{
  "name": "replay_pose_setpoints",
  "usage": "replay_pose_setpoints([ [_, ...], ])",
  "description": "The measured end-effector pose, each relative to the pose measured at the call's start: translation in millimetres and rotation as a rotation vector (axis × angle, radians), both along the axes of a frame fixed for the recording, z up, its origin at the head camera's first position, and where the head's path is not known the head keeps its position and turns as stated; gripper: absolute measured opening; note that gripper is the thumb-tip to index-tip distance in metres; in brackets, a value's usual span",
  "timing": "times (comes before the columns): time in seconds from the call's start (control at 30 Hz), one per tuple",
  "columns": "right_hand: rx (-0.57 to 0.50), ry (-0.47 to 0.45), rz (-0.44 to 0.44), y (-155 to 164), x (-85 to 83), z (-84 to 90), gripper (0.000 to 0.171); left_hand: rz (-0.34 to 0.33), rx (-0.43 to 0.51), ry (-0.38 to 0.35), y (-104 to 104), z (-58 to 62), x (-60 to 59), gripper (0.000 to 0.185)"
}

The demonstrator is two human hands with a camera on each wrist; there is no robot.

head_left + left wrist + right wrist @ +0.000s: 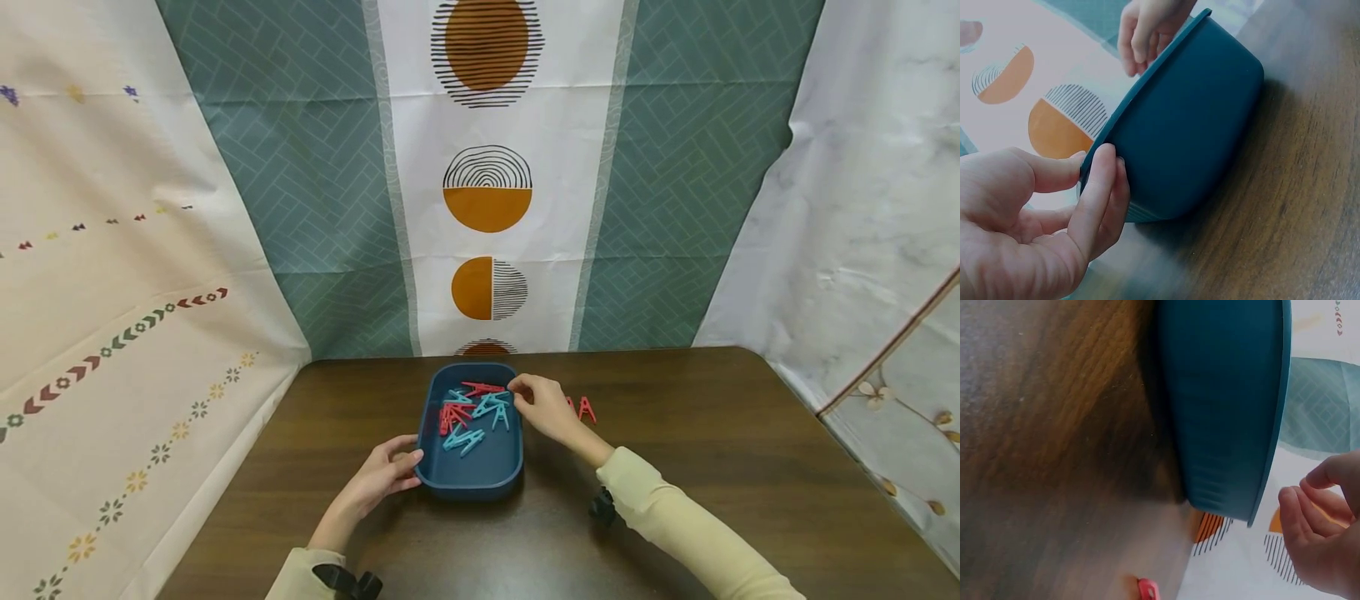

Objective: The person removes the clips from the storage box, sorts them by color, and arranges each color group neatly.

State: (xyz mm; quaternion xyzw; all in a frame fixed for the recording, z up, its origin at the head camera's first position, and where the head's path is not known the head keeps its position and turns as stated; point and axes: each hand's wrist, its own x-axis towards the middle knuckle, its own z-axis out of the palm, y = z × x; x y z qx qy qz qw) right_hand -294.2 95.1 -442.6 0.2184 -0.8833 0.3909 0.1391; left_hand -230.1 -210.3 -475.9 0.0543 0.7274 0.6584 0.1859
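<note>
A dark blue plastic bin stands on the table, holding several light blue clothespins and red clothespins. My left hand grips its left rim, thumb on the edge and fingers against the outer wall, as the left wrist view shows for the bin wall. Over the right rim hovers my right hand, fingers loosely bent near the thumb. Nothing shows between those fingertips in the right wrist view. Beyond that hand lie red clothespins on the table, one partly hidden behind it.
The brown wooden table reaches back to a patterned cloth hanging behind it. Pale patterned cloths hang at the left and right sides. Each wrist carries a small black camera strap.
</note>
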Motion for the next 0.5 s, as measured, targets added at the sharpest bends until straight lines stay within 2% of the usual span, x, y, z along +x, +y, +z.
replay_pose_setpoints([
  [0.2,0.014,-0.022,0.04,-9.2,-3.4,2.2,0.018,-0.007,0.004,0.002,-0.7,0.1,0.0,0.067],
  [0.5,0.068,-0.115,0.108,-24.1,-2.5,5.9,0.022,-0.007,0.016,0.003,-0.6,-0.6,0.9,0.066],
])
